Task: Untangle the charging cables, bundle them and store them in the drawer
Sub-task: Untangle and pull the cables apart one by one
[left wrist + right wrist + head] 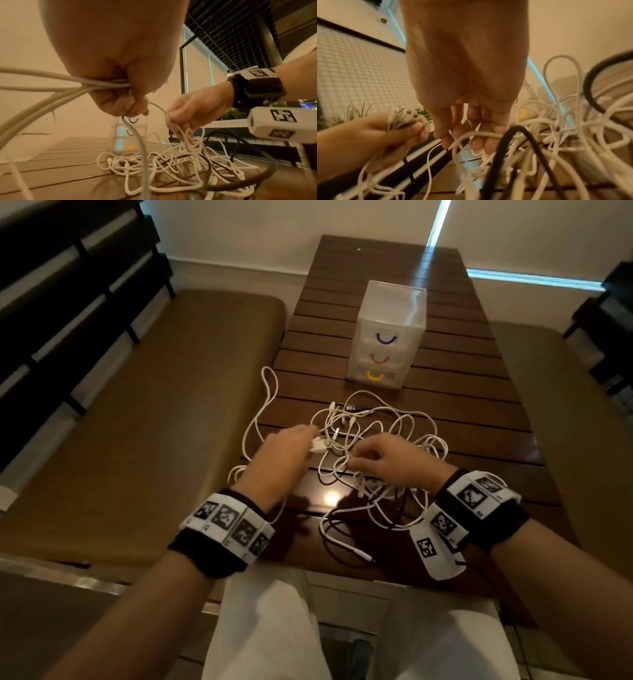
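Note:
A tangle of white charging cables (pixel 373 446) with one black cable (pixel 267 175) lies on the dark slatted wooden table (pixel 462 405). My left hand (pixel 284 453) grips a bunch of white cable ends (pixel 404 116), connectors sticking out past the thumb. My right hand (pixel 387 460) hovers over the tangle and pinches a thin white strand (pixel 181 131) between fingertips. Behind the cables stands a translucent three-drawer box (pixel 387 333) with purple, red and yellow handles; all drawers look pushed in.
A brown cushioned bench (pixel 154 405) runs along the table's left, another (pixel 582 440) on the right. One cable loop (pixel 267 392) hangs over the table's left edge. My white-clad lap (pixel 342 628) is at the near edge. A wall stands beyond the table.

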`<state>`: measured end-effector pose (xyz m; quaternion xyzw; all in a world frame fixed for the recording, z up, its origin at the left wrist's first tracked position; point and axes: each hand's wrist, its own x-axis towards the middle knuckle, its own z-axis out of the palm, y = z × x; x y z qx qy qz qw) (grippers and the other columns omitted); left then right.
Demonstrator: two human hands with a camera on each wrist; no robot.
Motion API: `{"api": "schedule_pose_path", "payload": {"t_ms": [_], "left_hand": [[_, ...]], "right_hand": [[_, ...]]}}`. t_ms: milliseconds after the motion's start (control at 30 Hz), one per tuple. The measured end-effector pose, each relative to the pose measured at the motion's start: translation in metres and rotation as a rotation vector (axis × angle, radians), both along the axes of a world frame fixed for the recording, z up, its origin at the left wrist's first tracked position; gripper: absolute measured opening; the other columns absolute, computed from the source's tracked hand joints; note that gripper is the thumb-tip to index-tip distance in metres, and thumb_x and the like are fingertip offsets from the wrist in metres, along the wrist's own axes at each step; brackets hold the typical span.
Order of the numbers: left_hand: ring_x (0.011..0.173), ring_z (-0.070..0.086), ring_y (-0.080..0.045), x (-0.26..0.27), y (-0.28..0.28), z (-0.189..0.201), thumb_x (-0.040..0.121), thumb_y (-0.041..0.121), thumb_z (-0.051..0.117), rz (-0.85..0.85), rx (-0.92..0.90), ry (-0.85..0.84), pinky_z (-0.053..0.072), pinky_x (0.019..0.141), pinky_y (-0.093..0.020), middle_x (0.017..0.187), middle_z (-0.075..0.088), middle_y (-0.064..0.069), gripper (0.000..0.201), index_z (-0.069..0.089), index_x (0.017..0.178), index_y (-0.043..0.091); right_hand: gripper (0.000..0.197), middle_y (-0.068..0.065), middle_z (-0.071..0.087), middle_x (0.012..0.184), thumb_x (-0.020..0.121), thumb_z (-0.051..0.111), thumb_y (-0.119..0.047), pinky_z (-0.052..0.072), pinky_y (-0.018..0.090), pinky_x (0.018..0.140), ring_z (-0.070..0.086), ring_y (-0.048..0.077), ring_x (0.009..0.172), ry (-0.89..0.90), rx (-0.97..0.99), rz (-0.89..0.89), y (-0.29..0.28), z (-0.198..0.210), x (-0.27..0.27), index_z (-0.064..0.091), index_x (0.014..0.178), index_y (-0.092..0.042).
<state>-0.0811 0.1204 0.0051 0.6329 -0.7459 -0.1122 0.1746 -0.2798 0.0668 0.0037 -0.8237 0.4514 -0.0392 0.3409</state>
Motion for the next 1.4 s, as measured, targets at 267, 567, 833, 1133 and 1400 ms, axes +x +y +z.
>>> {"api": "schedule_pose_path", "payload": {"t_ms": [267,567,833,1133,1400], "left_hand": [[0.063,0.055,-0.016,0.059,-0.005,-0.002,0.100,0.013,0.045,0.231,0.258,0.375,0.040,0.056,-0.027,0.070,0.057,0.003,0.027,0.064,0.082,0.020],[0.067,0.053,-0.019,0.109,-0.001,-0.018,0.096,0.007,0.041,0.524,0.193,0.586,0.044,0.063,-0.034,0.079,0.059,-0.003,0.025,0.065,0.095,0.015],[0.060,0.063,-0.018,0.163,0.003,-0.031,0.101,0.006,0.038,0.808,0.027,0.719,0.053,0.058,-0.031,0.089,0.060,-0.004,0.023,0.057,0.111,0.011],[0.074,0.073,-0.018,0.158,0.011,-0.042,0.103,0.014,0.037,0.644,0.186,0.685,0.059,0.069,-0.036,0.097,0.061,0.006,0.034,0.056,0.130,0.021],[0.051,0.048,-0.007,0.111,0.011,-0.006,0.103,0.041,0.039,0.266,0.254,0.668,0.038,0.050,-0.021,0.061,0.054,0.002,0.042,0.071,0.083,0.022]], "right_hand": [[0.017,-0.008,0.061,0.080,0.099,0.052,-0.036,0.048,0.032,0.069,0.058,0.013,0.076,0.178,-0.327,-0.006,0.013,-0.009,0.025,0.063,0.096,-0.023],[0.026,-0.001,0.071,0.105,0.099,0.054,-0.030,0.053,0.034,0.081,0.065,0.016,0.093,-0.031,-0.333,-0.013,0.026,-0.022,0.074,0.063,0.120,-0.019],[0.016,-0.006,0.064,0.098,0.096,0.056,-0.029,0.048,0.027,0.076,0.058,0.010,0.087,0.073,-0.288,0.098,0.028,-0.039,0.078,0.067,0.105,-0.022],[0.019,-0.007,0.068,0.102,0.096,0.056,-0.034,0.052,0.032,0.082,0.062,0.010,0.092,0.130,-0.232,0.131,0.031,-0.045,0.085,0.069,0.107,-0.025],[0.030,-0.012,0.062,0.096,0.099,0.050,-0.039,0.042,0.015,0.072,0.055,-0.002,0.080,-0.212,-0.353,-0.022,0.027,-0.015,0.097,0.067,0.114,-0.020]]}}
